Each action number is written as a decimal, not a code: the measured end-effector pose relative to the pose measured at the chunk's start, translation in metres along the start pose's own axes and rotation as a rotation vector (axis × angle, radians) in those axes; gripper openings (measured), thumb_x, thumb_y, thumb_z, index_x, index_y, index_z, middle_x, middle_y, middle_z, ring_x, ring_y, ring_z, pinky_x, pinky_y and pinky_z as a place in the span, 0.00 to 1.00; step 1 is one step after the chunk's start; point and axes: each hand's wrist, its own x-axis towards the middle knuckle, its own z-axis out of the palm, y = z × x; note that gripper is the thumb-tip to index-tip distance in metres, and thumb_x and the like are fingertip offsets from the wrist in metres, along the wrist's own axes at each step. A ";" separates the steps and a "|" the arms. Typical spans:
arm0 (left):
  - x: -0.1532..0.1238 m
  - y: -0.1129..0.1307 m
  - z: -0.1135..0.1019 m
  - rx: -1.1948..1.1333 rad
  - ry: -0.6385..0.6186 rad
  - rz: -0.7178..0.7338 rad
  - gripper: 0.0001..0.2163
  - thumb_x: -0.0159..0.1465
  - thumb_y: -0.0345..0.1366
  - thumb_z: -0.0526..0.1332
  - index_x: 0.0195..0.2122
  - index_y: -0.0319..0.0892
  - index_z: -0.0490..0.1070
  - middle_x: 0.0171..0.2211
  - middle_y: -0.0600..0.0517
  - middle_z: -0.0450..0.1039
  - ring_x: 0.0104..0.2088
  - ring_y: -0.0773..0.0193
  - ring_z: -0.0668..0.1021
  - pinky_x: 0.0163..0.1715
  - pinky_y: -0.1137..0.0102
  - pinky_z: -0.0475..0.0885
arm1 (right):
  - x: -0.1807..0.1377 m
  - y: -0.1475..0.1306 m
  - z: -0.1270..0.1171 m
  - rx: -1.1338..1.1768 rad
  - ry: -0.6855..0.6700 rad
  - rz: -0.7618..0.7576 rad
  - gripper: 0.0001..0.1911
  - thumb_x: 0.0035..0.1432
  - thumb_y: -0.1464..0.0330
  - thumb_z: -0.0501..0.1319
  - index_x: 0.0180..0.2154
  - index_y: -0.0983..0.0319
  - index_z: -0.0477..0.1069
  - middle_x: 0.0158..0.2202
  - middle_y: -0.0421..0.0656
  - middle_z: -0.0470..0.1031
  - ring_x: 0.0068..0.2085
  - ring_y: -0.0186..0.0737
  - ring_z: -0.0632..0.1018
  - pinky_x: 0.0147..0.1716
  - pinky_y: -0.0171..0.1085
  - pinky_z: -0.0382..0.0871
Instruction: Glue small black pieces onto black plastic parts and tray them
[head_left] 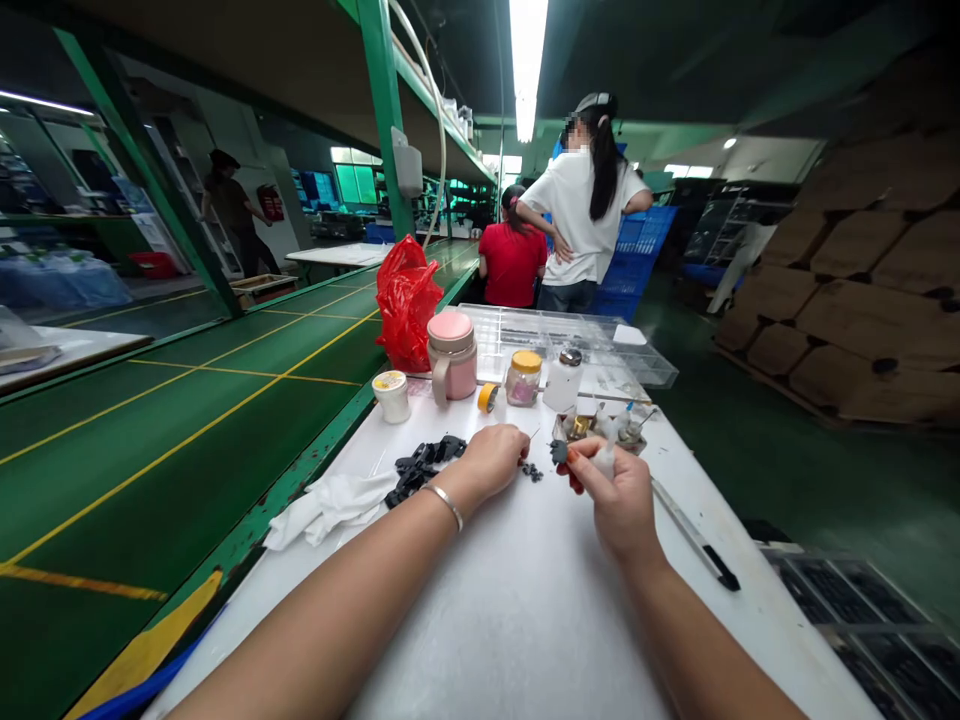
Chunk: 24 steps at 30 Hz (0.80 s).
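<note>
My right hand (621, 498) is closed, with a small dark grey part (559, 452) pinched at its fingertips. Something whitish and translucent (606, 456) shows against those fingers; I cannot tell whether it is held too. Over the white table, my left hand (498, 460) has its fingers drawn together, and a thin pointed sliver sticks out by the tips; what they grip is mostly hidden. Tiny dark pieces (532, 471) lie just beside the left fingertips. Behind the left wrist is a heap of black parts (421, 466), next to a crumpled white cloth (330, 508).
At the back stand a white tub (391, 397), pink mug (453, 358), yellow tape roll (487, 398), yellow-lidded jar (523, 379), white bottle (562, 382) and red bag (407, 305). A black-tipped knife-like tool (697, 538) lies right. The green conveyor (225, 420) runs left; people are beyond.
</note>
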 end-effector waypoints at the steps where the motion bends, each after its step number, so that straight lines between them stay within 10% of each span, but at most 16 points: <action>1: 0.000 -0.001 0.000 -0.001 0.004 0.000 0.09 0.56 0.25 0.58 0.29 0.40 0.77 0.33 0.44 0.76 0.33 0.58 0.76 0.32 0.69 0.64 | 0.000 -0.001 0.001 -0.005 -0.006 0.005 0.11 0.56 0.63 0.64 0.27 0.63 0.73 0.23 0.41 0.73 0.24 0.36 0.69 0.23 0.35 0.62; 13: -0.016 -0.009 -0.017 -0.203 0.003 -0.016 0.11 0.49 0.21 0.58 0.26 0.40 0.78 0.24 0.48 0.77 0.27 0.58 0.76 0.30 0.68 0.63 | -0.001 -0.003 0.004 -0.038 -0.024 0.006 0.12 0.56 0.60 0.63 0.26 0.62 0.73 0.22 0.42 0.73 0.24 0.38 0.69 0.23 0.36 0.64; 24: -0.059 0.001 -0.043 -0.883 0.005 -0.064 0.06 0.58 0.34 0.61 0.33 0.38 0.75 0.32 0.46 0.79 0.34 0.61 0.79 0.31 0.72 0.71 | -0.004 -0.006 0.007 0.040 -0.043 0.033 0.13 0.55 0.59 0.64 0.27 0.63 0.74 0.23 0.42 0.72 0.23 0.36 0.67 0.23 0.36 0.61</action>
